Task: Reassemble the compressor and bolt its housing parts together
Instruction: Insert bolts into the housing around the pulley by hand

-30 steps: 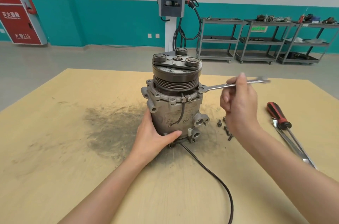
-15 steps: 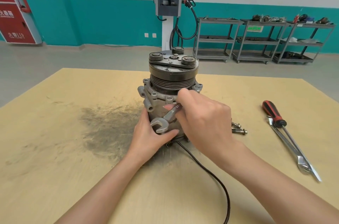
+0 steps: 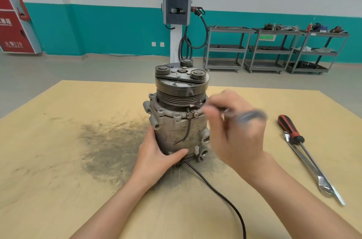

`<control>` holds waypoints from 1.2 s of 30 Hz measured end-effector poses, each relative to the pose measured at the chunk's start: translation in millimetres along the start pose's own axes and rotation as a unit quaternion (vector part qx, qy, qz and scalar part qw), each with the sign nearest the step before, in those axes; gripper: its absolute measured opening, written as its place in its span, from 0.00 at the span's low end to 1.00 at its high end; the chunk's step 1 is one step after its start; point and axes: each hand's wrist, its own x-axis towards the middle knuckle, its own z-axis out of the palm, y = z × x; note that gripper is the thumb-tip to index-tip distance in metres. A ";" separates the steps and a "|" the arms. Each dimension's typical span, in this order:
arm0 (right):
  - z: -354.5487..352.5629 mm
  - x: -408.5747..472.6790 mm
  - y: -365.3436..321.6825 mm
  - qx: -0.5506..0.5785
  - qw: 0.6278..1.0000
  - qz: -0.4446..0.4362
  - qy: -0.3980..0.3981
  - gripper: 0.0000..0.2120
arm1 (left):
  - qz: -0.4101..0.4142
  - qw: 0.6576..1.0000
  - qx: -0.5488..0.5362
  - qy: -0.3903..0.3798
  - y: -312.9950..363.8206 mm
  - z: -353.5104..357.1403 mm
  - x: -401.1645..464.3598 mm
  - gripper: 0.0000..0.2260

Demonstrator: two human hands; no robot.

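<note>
The grey cast-metal compressor with the black grooved pulley on top [image 3: 181, 119] stands upright on the pale wooden bench [image 3: 58, 160], at the right edge of a dark sooty smear [image 3: 109, 146], exactly where it stood half a second ago. The left hand [image 3: 156, 156] has not shifted: its grip wraps the lower left of the compressor body, thumb across the front. The right hand [image 3: 237, 131] has swung from the compressor's front to its right side, and its grip is closed on the steel spanner [image 3: 244, 115], which is motion-blurred; whether the spanner's head sits on a flange bolt cannot be told. That hand now hides the loose bolts that lay right of the compressor. A black cable [image 3: 225, 197] runs from the compressor's base toward the near edge. Well to the compressor's right lie a red-and-black-handled screwdriver [image 3: 291, 131] and a second long steel wrench [image 3: 313, 172], touching each other.
</note>
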 end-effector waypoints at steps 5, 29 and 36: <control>-8.5 17.0 30.4 0.246 0.899 0.351 0.094 0.15 | 0.001 1.000 0.004 -0.006 2.0 -2.1 1.2 0.33; 14.8 26.6 110.6 0.413 0.617 0.640 -0.198 0.16 | -0.014 1.000 0.000 -0.004 -3.5 -0.2 1.8 0.32; 19.0 35.9 111.5 0.391 0.635 0.625 -0.231 0.17 | -0.018 1.000 0.007 -0.007 -3.2 0.2 1.8 0.33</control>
